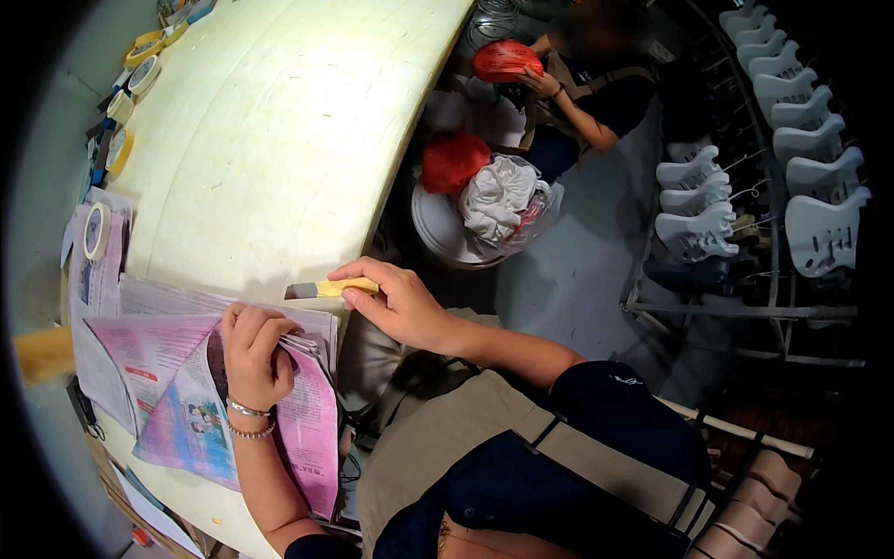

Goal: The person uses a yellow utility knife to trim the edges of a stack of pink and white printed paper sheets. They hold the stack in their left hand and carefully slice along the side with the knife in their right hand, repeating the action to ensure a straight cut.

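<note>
right hand (402, 303) on yellow-handled blade (328, 290)

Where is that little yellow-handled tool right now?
In the head view, the yellow-handled tool is in the right hand, at the near edge of the pale table, just right of the newspaper stack under the left hand.
</note>
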{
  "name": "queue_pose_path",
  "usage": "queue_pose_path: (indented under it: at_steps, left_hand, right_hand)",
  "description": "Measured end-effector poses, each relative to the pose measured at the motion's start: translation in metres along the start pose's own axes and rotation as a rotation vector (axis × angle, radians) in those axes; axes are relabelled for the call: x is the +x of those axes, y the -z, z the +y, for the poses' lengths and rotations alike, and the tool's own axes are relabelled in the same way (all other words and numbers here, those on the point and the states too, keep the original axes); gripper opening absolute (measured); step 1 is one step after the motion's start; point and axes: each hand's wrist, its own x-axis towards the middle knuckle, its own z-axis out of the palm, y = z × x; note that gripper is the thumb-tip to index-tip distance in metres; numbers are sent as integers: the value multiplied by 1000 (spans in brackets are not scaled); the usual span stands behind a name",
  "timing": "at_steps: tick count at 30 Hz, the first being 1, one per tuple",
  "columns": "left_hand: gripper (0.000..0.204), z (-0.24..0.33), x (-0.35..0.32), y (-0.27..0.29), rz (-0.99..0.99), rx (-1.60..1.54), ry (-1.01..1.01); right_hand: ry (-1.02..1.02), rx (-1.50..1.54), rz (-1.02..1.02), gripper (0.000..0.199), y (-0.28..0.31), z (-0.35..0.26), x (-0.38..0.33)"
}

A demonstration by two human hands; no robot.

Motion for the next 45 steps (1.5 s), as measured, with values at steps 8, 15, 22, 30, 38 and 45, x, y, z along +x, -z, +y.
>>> queue_pose_path:
  at_steps: [8,15,22,30,38,45]
  left_hand:
    - [27,0,0,-1,1,-26,17]
    - [26,1,1,-1,-1,-33,32]
    - [26,2,1,-1,-2,-25,34]
    - [28,0,-1,-2,5,-21,30]
    - [27,2,1,-2,4,-32,26]
    - [26,1,1,-2,-2,-25,25]
  right_hand:
    - [13,-1,5,23,-1,1,0]
    - [-13,8,-11,23,-2,-1,0]
    - [-64,28,-39,23,-1,-5,-1]
    - [-58,35,-37,24,-3,1,-2]
    - [-68,14,-43,24,-2,3,-1]
    - [-31,-43,-20,24,-3,7,-2]
